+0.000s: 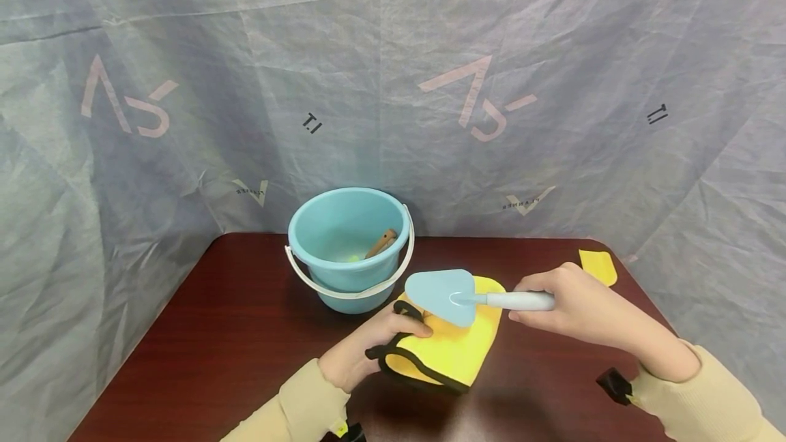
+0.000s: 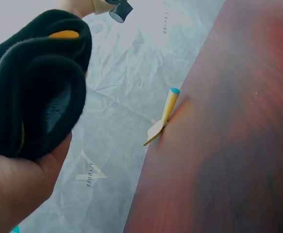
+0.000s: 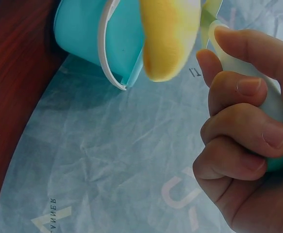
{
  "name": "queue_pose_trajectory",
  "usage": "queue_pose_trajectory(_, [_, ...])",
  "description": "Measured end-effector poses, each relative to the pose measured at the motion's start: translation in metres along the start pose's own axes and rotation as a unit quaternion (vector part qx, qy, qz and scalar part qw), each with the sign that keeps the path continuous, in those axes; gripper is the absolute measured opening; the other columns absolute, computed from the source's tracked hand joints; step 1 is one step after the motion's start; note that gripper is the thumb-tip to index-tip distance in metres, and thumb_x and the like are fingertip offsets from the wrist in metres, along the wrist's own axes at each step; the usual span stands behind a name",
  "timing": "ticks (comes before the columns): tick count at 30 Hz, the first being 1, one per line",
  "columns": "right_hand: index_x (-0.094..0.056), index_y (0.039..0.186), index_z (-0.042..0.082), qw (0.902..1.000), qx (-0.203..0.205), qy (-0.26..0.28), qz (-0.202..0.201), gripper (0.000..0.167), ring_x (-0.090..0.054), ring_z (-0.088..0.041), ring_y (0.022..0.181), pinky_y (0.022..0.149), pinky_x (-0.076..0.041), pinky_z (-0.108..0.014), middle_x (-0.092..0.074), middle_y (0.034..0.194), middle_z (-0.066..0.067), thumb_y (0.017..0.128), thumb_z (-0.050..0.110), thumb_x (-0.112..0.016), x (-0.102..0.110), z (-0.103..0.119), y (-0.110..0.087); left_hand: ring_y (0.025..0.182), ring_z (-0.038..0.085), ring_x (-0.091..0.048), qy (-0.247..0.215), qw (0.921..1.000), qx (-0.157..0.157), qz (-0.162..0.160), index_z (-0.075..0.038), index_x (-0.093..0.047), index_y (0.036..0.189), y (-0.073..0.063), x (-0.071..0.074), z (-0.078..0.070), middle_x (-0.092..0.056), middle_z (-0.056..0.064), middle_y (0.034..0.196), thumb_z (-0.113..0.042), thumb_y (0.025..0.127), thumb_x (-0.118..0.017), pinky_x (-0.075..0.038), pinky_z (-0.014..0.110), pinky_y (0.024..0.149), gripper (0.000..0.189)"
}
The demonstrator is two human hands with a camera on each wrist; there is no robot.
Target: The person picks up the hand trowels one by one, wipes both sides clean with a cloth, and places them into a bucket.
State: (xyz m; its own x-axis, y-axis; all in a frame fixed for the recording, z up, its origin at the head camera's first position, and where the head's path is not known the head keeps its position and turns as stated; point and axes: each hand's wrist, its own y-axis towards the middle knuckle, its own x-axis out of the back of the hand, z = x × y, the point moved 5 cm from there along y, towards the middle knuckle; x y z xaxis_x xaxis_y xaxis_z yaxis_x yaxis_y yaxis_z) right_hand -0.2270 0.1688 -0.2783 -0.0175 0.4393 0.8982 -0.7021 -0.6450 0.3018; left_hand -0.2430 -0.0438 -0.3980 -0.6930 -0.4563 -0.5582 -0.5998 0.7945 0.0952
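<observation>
My left hand (image 1: 393, 329) grips the near-left edge of a folded yellow cloth (image 1: 463, 353) with black edging, held above the table. In the left wrist view the cloth's dark edge and underside (image 2: 49, 97) fill the upper left. My right hand (image 1: 565, 302) is wrapped around the pale handle of a light blue hand trowel (image 1: 439, 292). The trowel's blade lies over the cloth in the head view; whether they touch I cannot tell. In the right wrist view, curled fingers (image 3: 243, 116) close round the handle, and the blade is mostly hidden behind the cloth.
A light blue bucket (image 1: 350, 278) with a white handle stands behind the cloth, with a wooden-handled tool (image 1: 382, 243) inside. Beyond my right hand, a small yellow shovel (image 1: 598, 267) lies near the table's right edge. A grey printed sheet (image 1: 381, 87) hangs around the dark red table (image 1: 233, 333).
</observation>
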Motion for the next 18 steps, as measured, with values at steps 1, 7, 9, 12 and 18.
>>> queue_pose_trajectory(1, [-0.068,0.081,0.027,1.0000,-0.001,0.000,0.000,0.010,-0.041,0.005,0.053,0.050,-0.039,-0.016,-0.053,0.065,0.024,0.077,0.024,-0.077,-0.0001,-0.0001,-0.0001,0.098,0.016,-0.065,-0.003,0.9999,-0.009,0.011,-0.008,-0.057,0.120,0.0003,-0.0014,-0.0009,-0.066,0.003,0.109,0.009,0.083,-0.045,-0.054,0.028,0.083,0.043])
queue_pose_trajectory(7, [-0.068,0.081,0.027,0.9999,-0.010,0.006,0.008,0.010,-0.042,0.005,0.053,0.050,-0.039,-0.017,-0.054,0.065,0.023,0.077,0.023,-0.077,-0.0011,-0.0015,-0.0001,0.101,0.017,-0.065,-0.015,0.9987,-0.025,0.041,-0.007,-0.056,0.125,-0.0007,-0.0059,-0.0033,-0.065,0.005,0.115,0.009,0.085,-0.042,-0.053,0.029,0.084,0.046])
queue_pose_trajectory(9, [-0.069,0.081,0.028,0.9999,-0.012,0.007,0.009,0.011,-0.042,0.004,0.053,0.050,-0.040,-0.017,-0.055,0.066,0.023,0.077,0.023,-0.077,-0.0018,-0.0019,0.0001,0.103,0.017,-0.064,-0.021,0.9986,-0.021,0.043,-0.007,-0.055,0.126,-0.0016,-0.0059,-0.0027,-0.064,0.005,0.116,0.009,0.085,-0.042,-0.053,0.029,0.084,0.046])
queue_pose_trajectory(12, [-0.069,0.082,0.030,0.9999,-0.013,0.003,0.009,0.013,-0.043,0.005,0.054,0.050,-0.039,-0.017,-0.056,0.067,0.024,0.076,0.023,-0.078,-0.0029,-0.0023,0.0004,0.106,0.018,-0.063,-0.028,0.9984,-0.020,0.046,-0.006,-0.055,0.127,-0.0026,-0.0058,-0.0021,-0.064,0.006,0.118,0.010,0.085,-0.042,-0.053,0.030,0.086,0.047])
queue_pose_trajectory(18, [-0.067,0.079,0.032,0.9998,-0.015,0.003,0.010,0.016,-0.039,0.005,0.052,0.049,-0.038,-0.017,-0.051,0.062,0.023,0.076,0.021,-0.078,-0.0054,-0.0024,0.0010,0.106,0.019,-0.063,-0.033,0.9984,-0.014,0.044,-0.006,-0.053,0.130,-0.0043,-0.0033,-0.0009,-0.063,0.006,0.119,0.011,0.086,-0.041,-0.052,0.031,0.087,0.049])
